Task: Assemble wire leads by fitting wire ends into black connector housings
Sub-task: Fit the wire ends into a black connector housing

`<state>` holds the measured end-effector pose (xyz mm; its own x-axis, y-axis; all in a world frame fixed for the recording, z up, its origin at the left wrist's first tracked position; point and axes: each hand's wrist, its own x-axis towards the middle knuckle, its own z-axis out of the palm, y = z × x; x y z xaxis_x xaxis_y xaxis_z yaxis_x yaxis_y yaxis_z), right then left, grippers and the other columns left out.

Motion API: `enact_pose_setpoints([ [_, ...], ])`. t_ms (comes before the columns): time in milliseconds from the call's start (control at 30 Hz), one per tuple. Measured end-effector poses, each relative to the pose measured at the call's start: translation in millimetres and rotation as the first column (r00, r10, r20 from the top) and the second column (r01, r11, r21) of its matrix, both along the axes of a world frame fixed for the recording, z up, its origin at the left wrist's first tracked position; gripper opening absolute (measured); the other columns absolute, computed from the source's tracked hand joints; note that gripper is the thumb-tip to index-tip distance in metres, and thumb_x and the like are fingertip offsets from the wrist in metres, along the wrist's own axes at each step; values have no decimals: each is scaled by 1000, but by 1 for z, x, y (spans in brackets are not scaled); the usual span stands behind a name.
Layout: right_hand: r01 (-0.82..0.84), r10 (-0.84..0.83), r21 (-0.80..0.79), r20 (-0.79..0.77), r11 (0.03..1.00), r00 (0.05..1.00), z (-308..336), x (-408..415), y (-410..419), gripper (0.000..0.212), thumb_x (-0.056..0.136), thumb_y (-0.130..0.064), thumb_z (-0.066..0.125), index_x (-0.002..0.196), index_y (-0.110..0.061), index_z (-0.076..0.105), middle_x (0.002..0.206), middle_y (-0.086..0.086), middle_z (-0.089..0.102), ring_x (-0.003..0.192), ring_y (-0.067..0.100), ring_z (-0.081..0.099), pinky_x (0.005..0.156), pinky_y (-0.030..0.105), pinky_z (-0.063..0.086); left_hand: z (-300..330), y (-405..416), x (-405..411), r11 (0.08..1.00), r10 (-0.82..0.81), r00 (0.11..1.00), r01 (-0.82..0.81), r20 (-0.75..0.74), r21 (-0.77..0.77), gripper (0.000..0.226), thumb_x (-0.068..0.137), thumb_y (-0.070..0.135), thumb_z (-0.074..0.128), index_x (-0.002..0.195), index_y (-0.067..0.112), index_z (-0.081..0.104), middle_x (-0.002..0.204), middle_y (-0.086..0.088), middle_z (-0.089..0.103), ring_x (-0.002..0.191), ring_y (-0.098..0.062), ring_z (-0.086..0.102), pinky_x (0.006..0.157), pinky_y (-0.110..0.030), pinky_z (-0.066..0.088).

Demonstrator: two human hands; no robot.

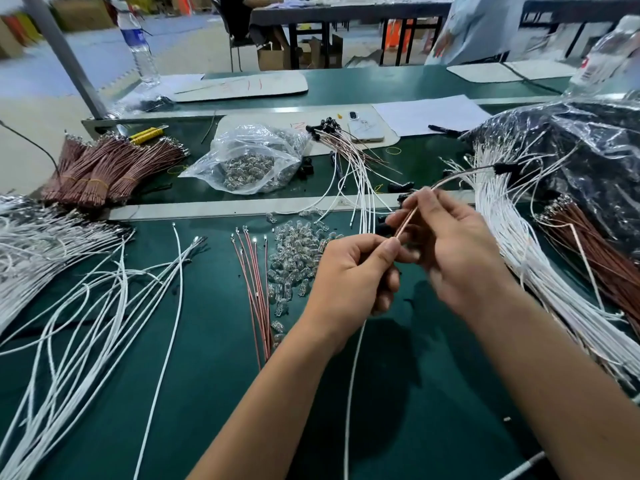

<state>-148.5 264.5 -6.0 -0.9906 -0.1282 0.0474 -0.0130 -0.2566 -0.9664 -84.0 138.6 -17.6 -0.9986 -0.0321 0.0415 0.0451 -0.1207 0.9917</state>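
2 hands meet above the green table [207, 375]: left hand [349, 275] pinches the brown wire [407, 221] near its lower end, right hand [446, 251] curls fingers round it higher up. Its black connector housing [504, 168] hangs out beyond, over the white wire bundle [512, 237].

We count two hands [398, 258], one clear bag of bulbs [247, 157] and two water bottles [140, 46]. We see one phone [365, 128] and one yellow-handled tool [147, 134] at upper left.

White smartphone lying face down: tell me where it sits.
In the head view, the white smartphone lies on the far bench strip, right of centre, between the finished black-capped leads and a white paper sheet.
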Motion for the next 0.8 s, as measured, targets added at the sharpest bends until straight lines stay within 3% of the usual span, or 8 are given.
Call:
enact_pose_setpoints([
  [133, 56, -59, 90, 28, 994, 998, 28, -60, -9, 30, 112, -26, 47, 88, -14, 60, 60, 1, 63, 39, 7, 42, 35, 17, 28, 0, -1, -4, 998, 62, 996, -60, 69, -36, 19, 104, 11, 56, 93, -1, 67, 56, -1, 59, 38, -14, 47, 40, -18, 36],
  [300, 89, -69, 466, -61, 880, 996, 47, -151, -33, 28, 110, -22, 52, 97, -6, 72, 63, 3, 58, 39, 8, 39, 35, 18, 28, 6, -8, -24, 962, 141, 987, -117, 81, -247, 20, 101, 13, 59, 84, 9, 67, 60, -2, 68, 42, -18, 57, 46, -24, 48],
  [367, 105, -44, 618, -113, 779, 993, 47, -185, -44, 29, 108, -22, 54, 98, -5, 75, 63, 4, 59, 42, 11, 42, 38, 20, 31, 9, -14, -37, 829, 178, 984, -156, -11, -536, 22, 99, 21, 62, 80, 12, 68, 68, -2, 72, 58, -22, 67, 59, -34, 57],
  [433, 103, -10, 726, -132, 680, 991, 43, -216, -54, 29, 107, -24, 56, 98, -6, 77, 63, 4, 62, 45, 10, 48, 43, 23, 35, 13, -18, -50, 554, 193, 973, -213, -124, -805, 22, 97, 32, 63, 85, 14, 68, 81, -4, 71, 77, -28, 67, 72, -39, 57],
  [500, 120, 11, 800, -156, 588, 988, 40, -240, -65, 29, 107, -24, 58, 96, -8, 79, 63, 3, 64, 40, 5, 50, 44, 21, 36, 18, -21, -62, 382, 202, 953, -289, -226, -878, 23, 96, 35, 62, 85, 15, 64, 85, -5, 66, 81, -31, 63, 71, -40, 54],
  [667, 282, 111, 866, -355, 412, 928, 41, -279, -89, 26, 105, -22, 60, 99, -7, 81, 84, 4, 72, 72, 16, 63, 67, 24, 46, 21, -30, -110, 289, 263, 934, -316, -242, -904, 13, 93, 24, 61, 85, 14, 64, 77, -5, 57, 83, -35, 64, 67, -37, 47],
  [733, 247, 139, 887, -322, 390, 936, 43, -289, -97, 30, 105, -25, 62, 88, -6, 77, 84, 9, 70, 74, 19, 66, 72, 27, 50, 20, -31, -125, 269, 278, 939, -279, -203, -922, 9, 92, 21, 62, 85, 14, 62, 73, -5, 49, 83, -36, 64, 67, -35, 43],
  [800, 181, 142, 917, -245, 356, 959, 41, -293, -101, 33, 105, -29, 63, 85, -5, 72, 86, 13, 70, 74, 16, 71, 73, 22, 55, 16, -28, -134, 288, 277, 948, -241, -160, -927, 7, 93, 20, 63, 89, 14, 62, 82, -8, 58, 86, -36, 65, 68, -36, 45],
])
